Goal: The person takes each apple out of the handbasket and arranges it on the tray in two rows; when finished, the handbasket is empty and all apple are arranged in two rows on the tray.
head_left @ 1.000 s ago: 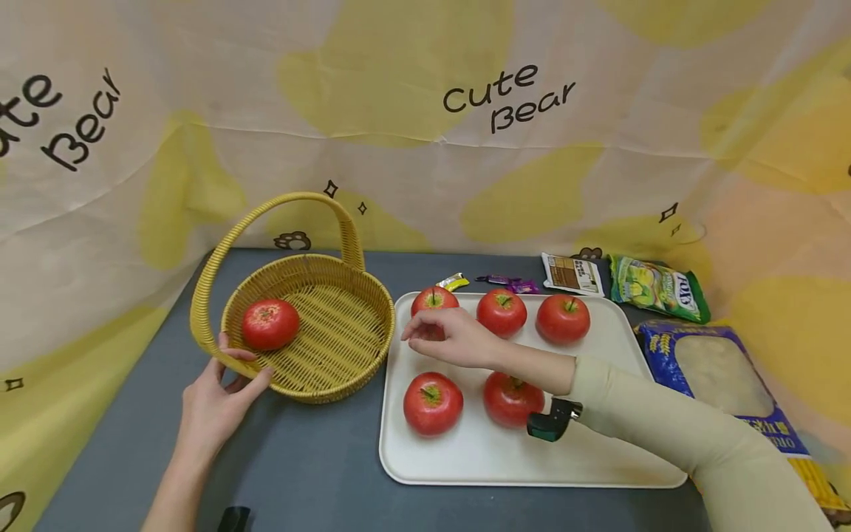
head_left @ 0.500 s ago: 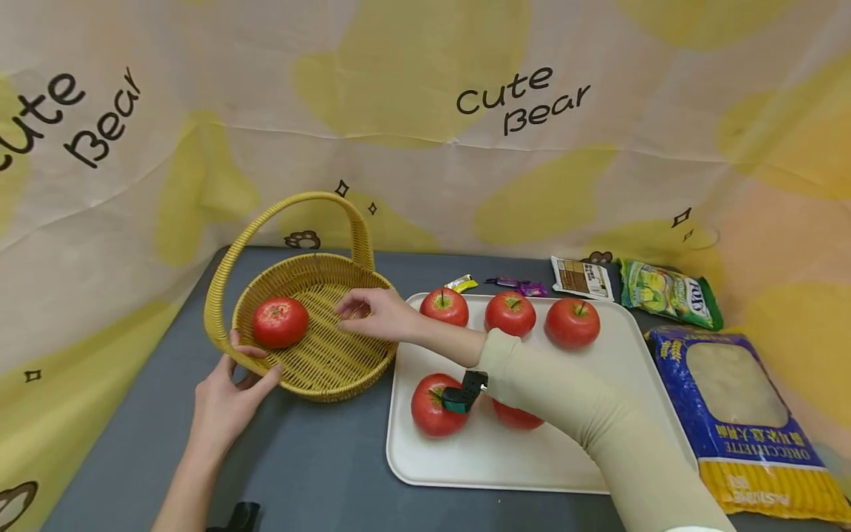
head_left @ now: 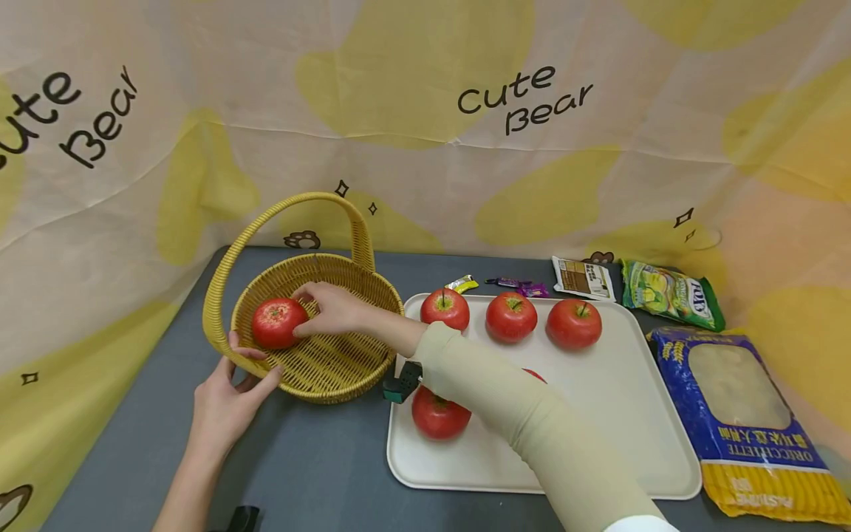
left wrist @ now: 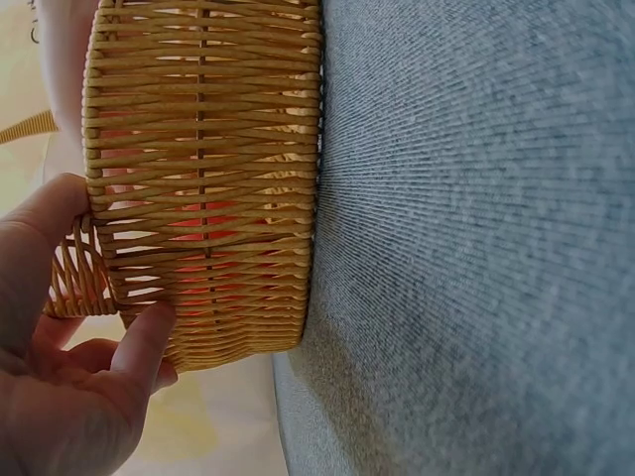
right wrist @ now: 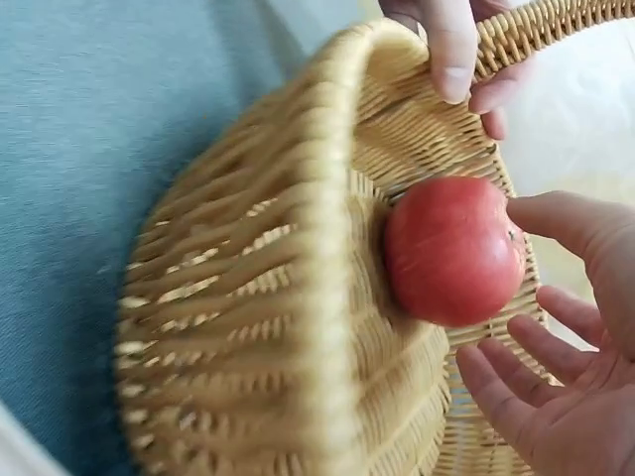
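A yellow wicker basket (head_left: 346, 362) with a tall handle stands at the left, one red apple (head_left: 277, 324) inside it near the left wall. My left hand (head_left: 222, 403) grips the basket's rim at the foot of the handle; in the left wrist view its thumb and fingers lie on either side of the weave (left wrist: 198, 129). My right hand (head_left: 332, 309) is inside the basket, at the apple's right side. In the right wrist view its fingers are spread below the apple (right wrist: 451, 253), and the thumb tip is at the apple's edge; whether it touches is unclear.
A white tray (head_left: 618, 421) to the right holds several red apples (head_left: 510, 318), one mostly hidden by the right sleeve. Small candies (head_left: 518, 286), a brown-and-white packet (head_left: 583, 278) and a green bag (head_left: 671, 294) lie behind it. A blue pasta bag (head_left: 738, 384) lies at the far right.
My right hand has moved left from above the tray into the basket, up to the apple there. The left hand keeps its grip on the basket. The view has shifted slightly.
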